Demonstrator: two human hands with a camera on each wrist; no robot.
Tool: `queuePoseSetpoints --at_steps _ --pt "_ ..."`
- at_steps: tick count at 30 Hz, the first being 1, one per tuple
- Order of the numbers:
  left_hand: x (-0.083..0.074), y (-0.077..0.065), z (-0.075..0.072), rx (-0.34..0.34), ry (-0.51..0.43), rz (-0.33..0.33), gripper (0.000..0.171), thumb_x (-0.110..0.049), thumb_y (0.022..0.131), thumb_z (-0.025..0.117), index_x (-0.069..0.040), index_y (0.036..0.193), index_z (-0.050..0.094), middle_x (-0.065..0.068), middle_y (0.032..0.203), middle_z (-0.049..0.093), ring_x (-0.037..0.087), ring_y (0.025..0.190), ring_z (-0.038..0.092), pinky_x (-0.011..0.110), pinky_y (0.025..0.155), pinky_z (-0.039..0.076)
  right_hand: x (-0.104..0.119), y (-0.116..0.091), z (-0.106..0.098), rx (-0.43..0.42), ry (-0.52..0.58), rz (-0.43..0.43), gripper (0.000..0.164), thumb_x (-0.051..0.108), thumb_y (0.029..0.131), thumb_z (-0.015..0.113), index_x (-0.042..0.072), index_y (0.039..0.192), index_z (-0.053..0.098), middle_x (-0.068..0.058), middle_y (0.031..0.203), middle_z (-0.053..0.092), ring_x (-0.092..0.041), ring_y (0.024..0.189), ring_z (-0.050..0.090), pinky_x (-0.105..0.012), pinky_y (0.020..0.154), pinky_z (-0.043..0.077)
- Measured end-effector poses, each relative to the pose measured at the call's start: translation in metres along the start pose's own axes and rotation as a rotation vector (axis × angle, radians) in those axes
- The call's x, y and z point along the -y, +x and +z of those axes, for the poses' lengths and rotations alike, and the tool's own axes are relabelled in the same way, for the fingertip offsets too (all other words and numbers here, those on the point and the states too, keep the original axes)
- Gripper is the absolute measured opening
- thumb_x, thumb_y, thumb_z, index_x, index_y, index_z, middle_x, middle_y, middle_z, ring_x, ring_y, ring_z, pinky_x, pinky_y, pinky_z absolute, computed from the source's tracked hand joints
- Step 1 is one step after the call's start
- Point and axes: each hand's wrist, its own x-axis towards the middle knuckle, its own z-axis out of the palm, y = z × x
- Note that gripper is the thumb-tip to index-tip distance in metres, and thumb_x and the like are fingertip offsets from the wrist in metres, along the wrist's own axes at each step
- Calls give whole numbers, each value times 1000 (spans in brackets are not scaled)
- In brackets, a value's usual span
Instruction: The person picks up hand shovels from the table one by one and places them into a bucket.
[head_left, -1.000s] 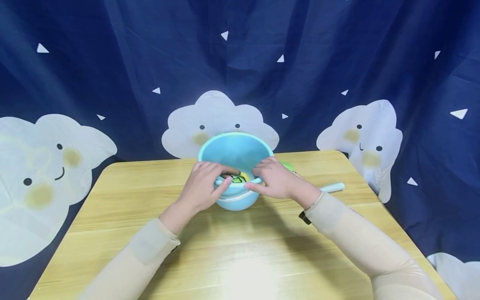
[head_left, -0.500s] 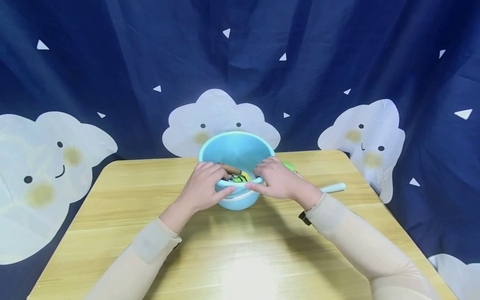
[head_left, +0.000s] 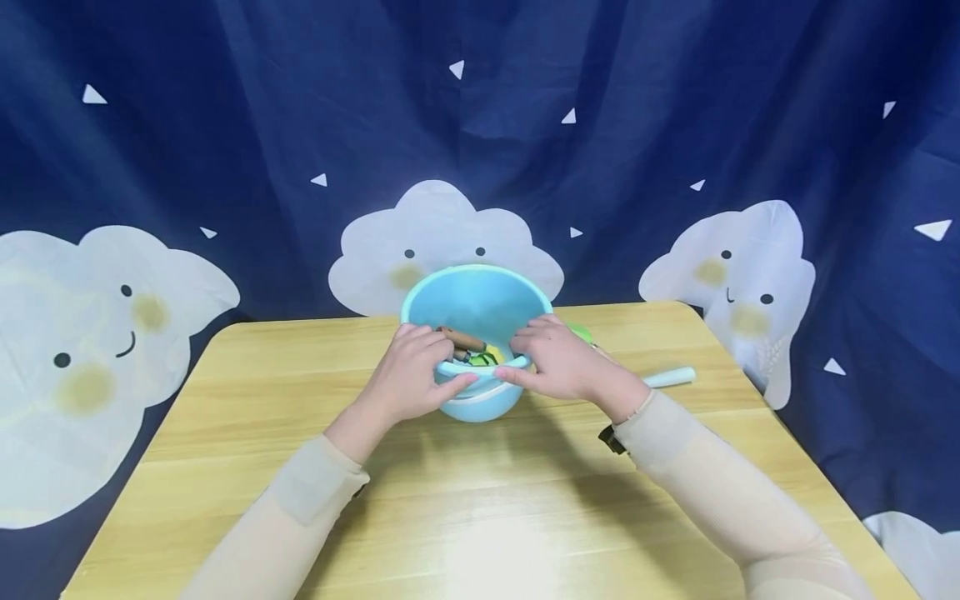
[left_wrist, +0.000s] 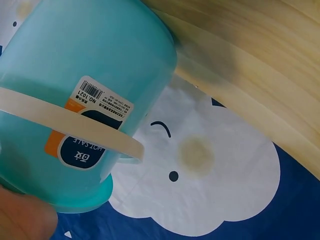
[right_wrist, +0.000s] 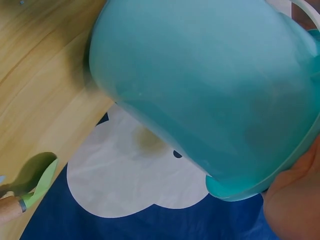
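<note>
A light blue bucket (head_left: 476,300) stands on the table, its mouth facing up and towards me. My left hand (head_left: 408,367) grips the rim at the left, fingers over the edge and thumb along the outside front. On the other side my right hand (head_left: 558,358) holds the rim the same way. Within the bucket show a brown wooden handle (head_left: 463,340) and a green piece with dark marks (head_left: 480,359), with something yellow beside it. A white carrying handle (left_wrist: 70,122) and a sticker (left_wrist: 100,105) cross the bucket's outside in the left wrist view.
A green toy shovel (right_wrist: 42,182) with a wooden grip lies right of the bucket, partly behind my right hand in the head view. Near it is a pale blue handle (head_left: 671,377). The wooden table (head_left: 300,342) ends at a dark blue curtain (head_left: 510,83).
My left fingers have come back to the rim, so more of the wooden handle shows inside. My left thumb now lies along the bucket's front. The right hand keeps its hold.
</note>
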Motion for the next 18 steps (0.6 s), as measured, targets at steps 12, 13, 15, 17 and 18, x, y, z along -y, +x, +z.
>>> queuePoseSetpoints --at_steps 12,13,15,17,18 --pt "-1 0 1 -6 22 10 49 -63 92 54 -16 79 61 -3 98 73 17 82 55 39 81 37 0 -4 -3 -33 84 15 38 52 95 59 15 87 62 4 93 58 -17 91 49 -40 92 37" --pt "-1 0 2 -6 21 11 49 -62 92 54 -16 81 63 -3 99 73 17 83 56 39 82 37 0 -4 -5 -39 91 12 37 51 95 61 14 88 62 3 98 59 -18 96 50 -41 93 38" --pt "0 1 2 -2 19 8 47 -60 91 57 -15 83 66 -4 102 73 17 85 57 39 82 37 -2 -4 -7 -48 97 8 36 50 93 64 14 90 64 0 107 61 -19 103 52 -43 96 38" --pt "0 2 2 0 19 4 46 -59 90 58 -15 85 67 -4 103 73 17 87 58 38 82 37 -3 -4 -11 -49 102 10 36 49 92 66 13 91 65 -3 113 62 -22 108 52 -44 98 38" --pt "0 2 2 3 17 2 45 -59 90 58 -15 87 69 -4 103 73 17 88 58 38 83 37 -3 -4 -14 -43 107 15 36 49 92 67 12 92 66 -5 116 63 -23 111 52 -45 99 39"
